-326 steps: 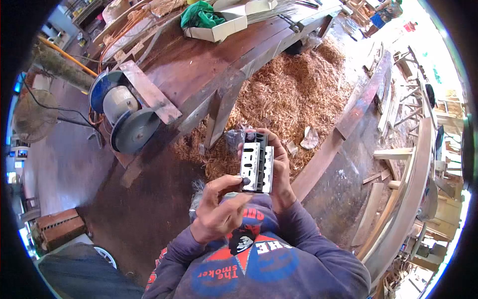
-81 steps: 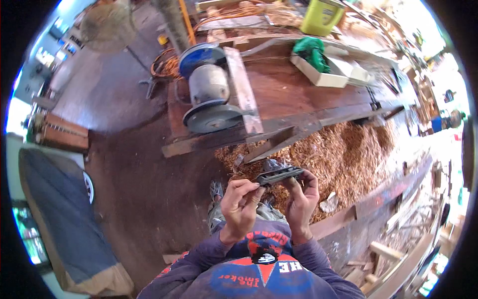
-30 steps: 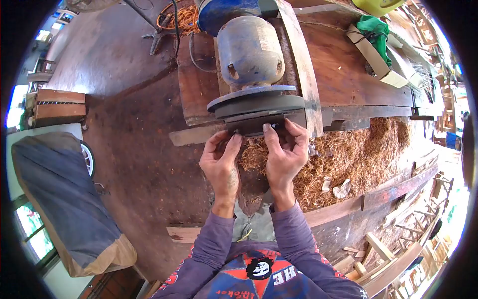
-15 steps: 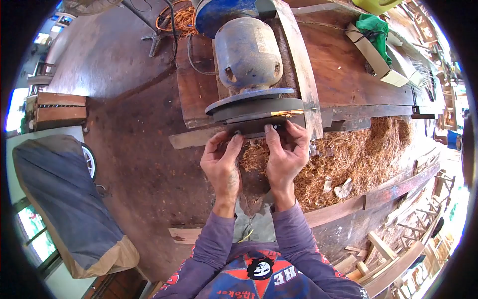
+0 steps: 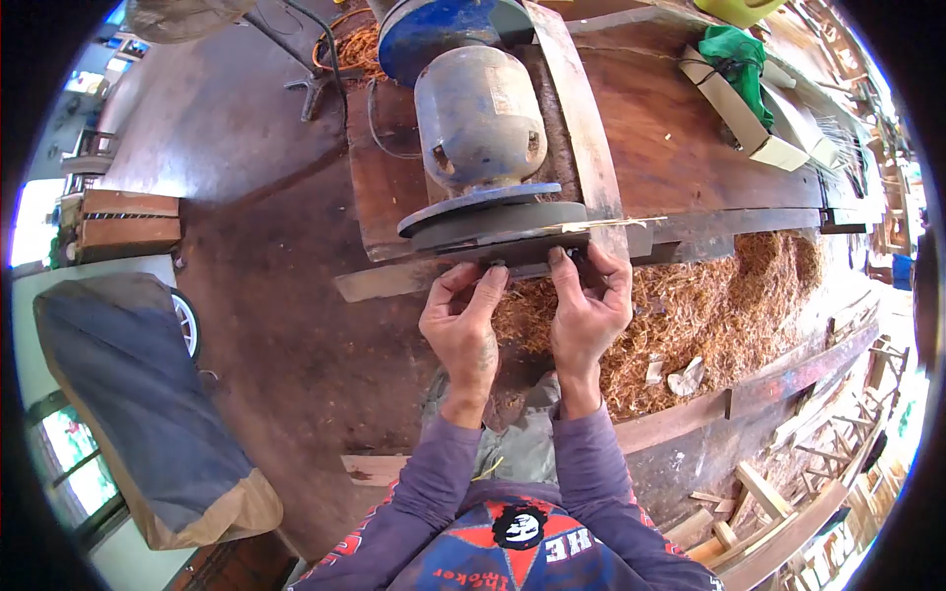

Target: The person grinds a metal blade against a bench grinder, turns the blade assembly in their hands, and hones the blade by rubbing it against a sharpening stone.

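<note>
Plate (image 5: 527, 256), dark and flat, sits at the near grinding wheel (image 5: 498, 225); sparks (image 5: 626, 226) extend right. Left hand (image 5: 588, 320) pinches the plate's right part; right hand (image 5: 465, 330), its left. Motor (image 5: 478, 118) stands on the far side, over 1 bench (image 5: 670, 143).

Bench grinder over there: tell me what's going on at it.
A person is working at the bench grinder, bare-handed. The left hand and the right hand pinch a dark, flat piece between them, thumbs on the near side, up against the near wheel. Bright sparks streak off toward the right, so the wheel appears to be running and biting. Wood shavings lie heaped to the right, below the workbench.
</note>
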A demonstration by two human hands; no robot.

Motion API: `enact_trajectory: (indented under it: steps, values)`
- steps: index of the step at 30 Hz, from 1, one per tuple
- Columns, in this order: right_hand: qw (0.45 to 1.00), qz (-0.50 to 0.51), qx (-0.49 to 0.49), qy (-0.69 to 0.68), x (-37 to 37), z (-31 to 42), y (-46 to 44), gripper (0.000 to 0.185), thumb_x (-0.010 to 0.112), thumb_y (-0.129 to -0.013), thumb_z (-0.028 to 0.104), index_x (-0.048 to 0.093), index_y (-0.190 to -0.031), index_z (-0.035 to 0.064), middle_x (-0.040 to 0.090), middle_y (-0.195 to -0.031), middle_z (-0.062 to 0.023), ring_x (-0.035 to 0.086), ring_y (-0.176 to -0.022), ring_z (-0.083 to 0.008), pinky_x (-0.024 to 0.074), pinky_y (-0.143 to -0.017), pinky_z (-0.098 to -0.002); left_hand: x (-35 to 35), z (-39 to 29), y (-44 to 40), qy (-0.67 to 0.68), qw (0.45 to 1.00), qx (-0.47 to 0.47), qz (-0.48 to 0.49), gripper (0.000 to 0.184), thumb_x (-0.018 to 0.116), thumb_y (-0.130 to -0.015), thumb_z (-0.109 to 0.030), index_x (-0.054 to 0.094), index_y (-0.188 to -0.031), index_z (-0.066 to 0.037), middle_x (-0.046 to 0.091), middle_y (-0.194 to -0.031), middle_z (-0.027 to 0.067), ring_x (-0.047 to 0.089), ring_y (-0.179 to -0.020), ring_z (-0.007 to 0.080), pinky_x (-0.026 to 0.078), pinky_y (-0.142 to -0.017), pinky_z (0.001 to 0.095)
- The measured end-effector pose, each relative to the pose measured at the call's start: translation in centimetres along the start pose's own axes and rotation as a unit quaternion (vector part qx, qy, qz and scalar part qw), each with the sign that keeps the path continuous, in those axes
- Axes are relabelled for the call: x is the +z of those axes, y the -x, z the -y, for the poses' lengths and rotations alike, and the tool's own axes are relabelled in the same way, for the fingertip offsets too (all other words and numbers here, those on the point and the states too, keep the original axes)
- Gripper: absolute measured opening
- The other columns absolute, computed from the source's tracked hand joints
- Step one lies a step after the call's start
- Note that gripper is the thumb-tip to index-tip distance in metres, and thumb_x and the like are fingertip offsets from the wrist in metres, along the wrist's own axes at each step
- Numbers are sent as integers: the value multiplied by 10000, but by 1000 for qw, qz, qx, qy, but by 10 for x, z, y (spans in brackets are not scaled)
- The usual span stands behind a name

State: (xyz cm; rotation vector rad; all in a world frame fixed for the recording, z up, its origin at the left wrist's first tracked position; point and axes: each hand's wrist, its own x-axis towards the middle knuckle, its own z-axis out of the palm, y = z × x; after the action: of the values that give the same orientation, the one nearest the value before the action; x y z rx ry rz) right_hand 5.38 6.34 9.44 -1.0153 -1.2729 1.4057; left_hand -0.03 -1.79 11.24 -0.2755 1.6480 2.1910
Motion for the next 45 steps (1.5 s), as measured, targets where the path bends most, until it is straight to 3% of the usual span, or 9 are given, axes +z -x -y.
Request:
enact_trajectory:
  steps: [4, 8, 14, 16, 19, 25, 38, 40, 45]
  values:
    - [998, -11, 55, -19, 0, 12, 0, 295, 760, -861, -34, 603, -1111, -40, 624, -1016, -48, 643, -843, -107, 568, -720, -241, 5, -2, 1, 20, 1000, 16, 4, 192, 767, -845, 56, 669, -1007, 27, 688, -965, 67, 655, -849, 104, 549, -769, 228]
    - [998, -10, 29, 46, -6, 12, -3, 257, 750, -879, -24, 620, -1100, -40, 690, -985, -78, 644, -816, -78, 532, -720, -193, 5, 5, 1, 18, 999, 31, 15, 197, 772, -845, 50, 676, -1014, 25, 680, -962, 51, 633, -857, 87, 535, -770, 215]
    - [990, -36, 6, 138, -10, 15, -7, 255, 827, -832, 68, 674, -1011, -28, 618, -934, 2, 482, -673, -26, 405, -557, -177, 5, 12, -1, 6, 999, 40, 30, 131, 771, -850, 46, 695, -956, 30, 649, -1038, 38, 614, -873, 78, 514, -783, 197]
    - [989, -37, -12, 144, -11, 13, -8, 248, 836, -824, 82, 678, -984, -23, 604, -904, 13, 425, -661, -32, 357, -539, -185, 6, 13, -1, 11, 997, 71, 32, 137, 744, -848, 77, 702, -973, 38, 696, -998, 91, 682, -834, 150, 579, -797, 271]
    - [984, -31, -66, 162, -13, 8, -10, 239, 833, -825, 75, 677, -980, -18, 593, -879, 12, 426, -669, -43, 358, -547, -195, 10, 9, 3, 14, 998, 50, 30, 115, 779, -846, 37, 703, -932, 28, 639, -1051, 35, 605, -853, 67, 508, -756, 190]
    - [981, -16, -34, 192, -17, 20, -12, 232, 829, -827, 69, 672, -970, -23, 569, -869, 2, 465, -690, -51, 401, -576, -202, 11, 10, 2, 2, 998, 56, 38, 130, 775, -853, 31, 708, -964, 18, 666, -1010, 25, 600, -813, 48, 489, -722, 170]
    - [985, -2, -32, 172, -12, 12, -8, 263, 846, -811, 80, 671, -987, -6, 583, -898, 2, 457, -660, -40, 404, -544, -198, 0, 7, -3, 4, 997, 60, 38, 133, 762, -855, 50, 714, -979, 43, 659, -1032, 45, 621, -835, 71, 533, -743, 200]
    - [982, 1, -59, 177, -10, 11, -8, 260, 841, -827, 85, 674, -1011, 6, 565, -804, 60, 413, -631, 10, 337, -535, -154, -1, 6, -3, 15, 997, 61, 39, 146, 765, -852, 50, 719, -991, 48, 656, -1041, 47, 625, -845, 78, 533, -750, 202]
    - [976, 2, -75, 204, -4, 18, -7, 271, 859, -802, 102, 676, -975, 3, 573, -855, 21, 437, -645, -33, 376, -546, -188, -5, 7, -7, 15, 997, 70, 30, 138, 772, -849, 42, 725, -979, 49, 653, -1049, 49, 629, -849, 86, 532, -746, 203]
